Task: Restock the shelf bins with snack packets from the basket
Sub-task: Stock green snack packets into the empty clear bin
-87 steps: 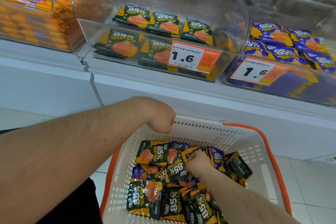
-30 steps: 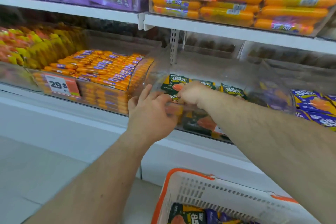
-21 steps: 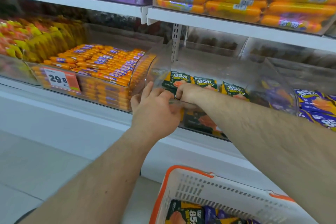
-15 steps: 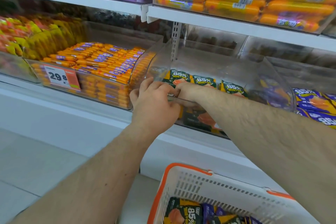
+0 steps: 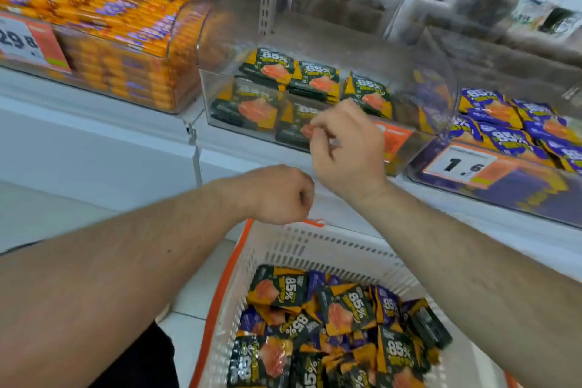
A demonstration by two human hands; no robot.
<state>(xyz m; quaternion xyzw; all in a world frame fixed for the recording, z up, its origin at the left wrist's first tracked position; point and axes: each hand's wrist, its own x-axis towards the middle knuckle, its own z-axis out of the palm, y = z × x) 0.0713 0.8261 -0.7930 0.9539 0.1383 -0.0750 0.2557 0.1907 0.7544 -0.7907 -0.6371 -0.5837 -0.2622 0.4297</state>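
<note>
Left of the clear bin [image 5: 217, 94] sits a bin of orange sticks [image 5: 104, 25]. The left hand [image 5: 280, 194], a closed empty fist, hangs below that clear bin; the right hand [image 5: 348, 148] curls loosely before its front wall, empty. Snack packets [image 5: 333, 318] fill the basket [image 5: 315, 246] beneath; purple packets [image 5: 510, 126] lie rightward

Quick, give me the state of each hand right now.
Left hand: fingers curled into a fist, holding nothing visible.
Right hand: fingers loosely curled, nothing visible in it.
</note>
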